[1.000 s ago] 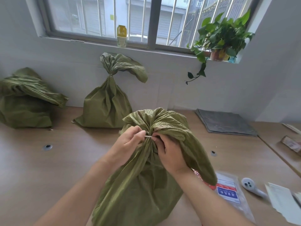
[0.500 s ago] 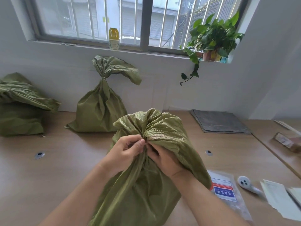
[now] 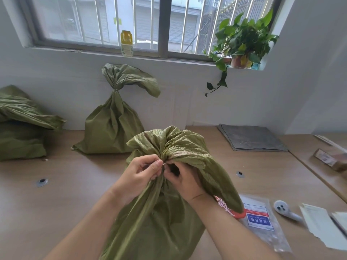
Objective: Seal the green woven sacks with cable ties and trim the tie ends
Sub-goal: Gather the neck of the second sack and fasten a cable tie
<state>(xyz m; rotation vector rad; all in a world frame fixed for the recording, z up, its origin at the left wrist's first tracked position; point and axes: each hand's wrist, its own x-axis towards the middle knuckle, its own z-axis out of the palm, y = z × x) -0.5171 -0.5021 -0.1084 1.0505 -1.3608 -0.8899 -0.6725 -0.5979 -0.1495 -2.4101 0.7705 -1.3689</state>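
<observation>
Since one second ago, both hands have closed in on each other at the neck of the near sack [image 3: 159, 212]. The exposed cable tie [image 3: 164, 163] between them has shortened to a pale stub.

At 9 o'clock from the near sack, a slumped sack [image 3: 20, 132] lies on the desk [image 3: 56, 203] against the wall. At 11 o'clock, a tied sack [image 3: 112, 128] stands upright against the wall, neck cinched, top flopping toward 3 o'clock.

Left hand [image 3: 139, 175]: fingers curled, thumb and forefinger pinching the cable tie stub.

Right hand [image 3: 184, 181]: fingers curled into the gathered neck, gripping the fabric just beside the stub. The sack's loose top drapes over the back of this hand.

The near sack stands on the desk at 6 o'clock of the view, between the forearms. At 4 o'clock from it, a clear packet [image 3: 262, 220] with a blue label lies flat, one corner hidden behind the sack's flap. Beyond the packet lie a white handled object [image 3: 283, 211] and loose papers [image 3: 319, 226]. A grey mat [image 3: 251, 139] lies at 2 o'clock by the wall.
</observation>
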